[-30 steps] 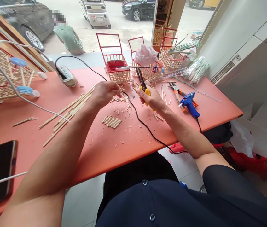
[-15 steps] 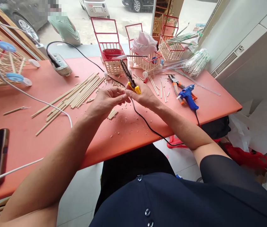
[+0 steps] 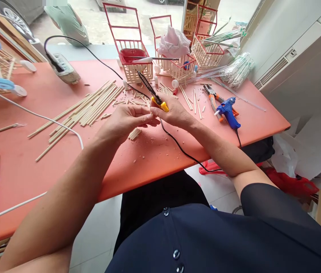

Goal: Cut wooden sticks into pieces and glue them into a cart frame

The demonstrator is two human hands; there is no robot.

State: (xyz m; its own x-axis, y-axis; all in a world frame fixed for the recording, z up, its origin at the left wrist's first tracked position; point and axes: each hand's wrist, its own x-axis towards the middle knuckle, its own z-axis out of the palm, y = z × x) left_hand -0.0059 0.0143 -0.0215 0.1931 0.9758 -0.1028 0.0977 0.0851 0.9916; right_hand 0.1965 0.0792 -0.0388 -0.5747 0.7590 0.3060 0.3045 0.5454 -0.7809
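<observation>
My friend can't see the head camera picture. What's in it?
A person's left hand is beside their right hand, which holds yellow-handled pliers over a pink table. Thin sticks lie nearby, with red-trimmed carts behind and a blue glue gun to the right.

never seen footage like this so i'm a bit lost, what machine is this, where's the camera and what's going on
There is no machine here. A person works bare-handed, seen from a camera worn on the head, looking forward and down. The right hand holds yellow-handled pliers. The left hand meets it; anything pinched between them is too small to tell. On the orange-pink table lie thin pale sticks, a blue glue gun and orange-handled pliers. Small red-framed carts stand along the far side.
</observation>
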